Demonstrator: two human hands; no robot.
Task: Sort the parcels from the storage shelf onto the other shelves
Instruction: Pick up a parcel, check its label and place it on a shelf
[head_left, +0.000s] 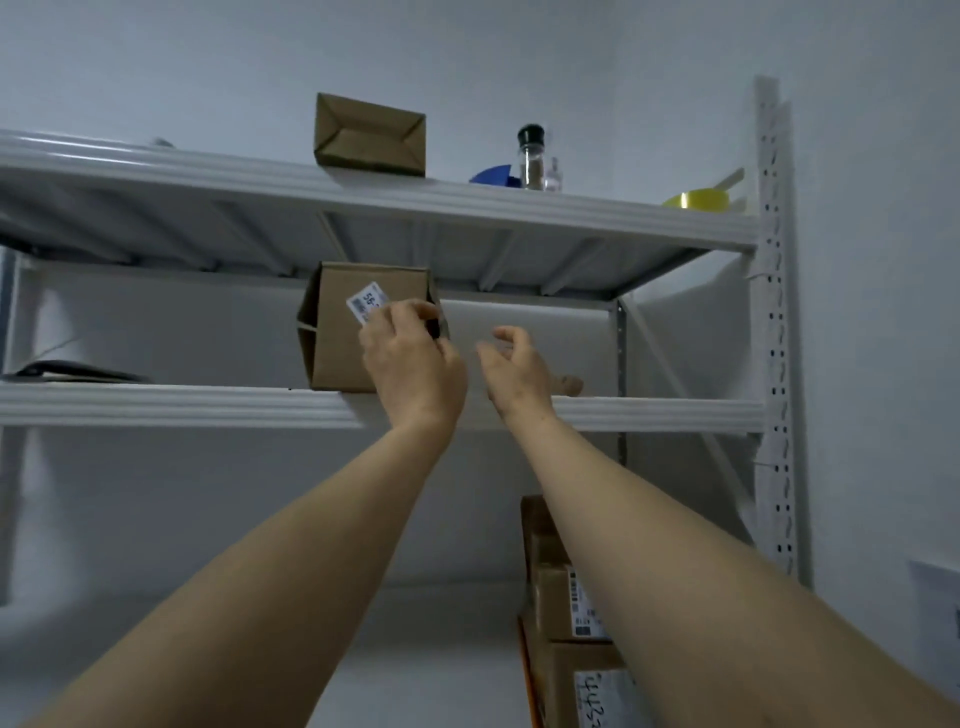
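The left hand (410, 358) curls its fingers round the right front edge of a cardboard parcel (337, 343), just below its white label (366, 301). The right hand (514, 364) hangs just right of it, fingers loosely bent, holding nothing. The parcel stands on the middle shelf (182, 405). Above, the top shelf (571, 208) bears a brown box (370, 136) and a jar (531, 156); stacked parcels (558, 597) sit low right.

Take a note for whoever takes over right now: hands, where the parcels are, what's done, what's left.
Left hand grips the labelled box at its right front edge; it stands on the middle shelf.
Right hand open beside it, touching nothing.
Plain box on the top shelf.
Stacked parcels lower right, seemingly unsorted.
Done: likely two boxes shelved. Left: probably the stack.
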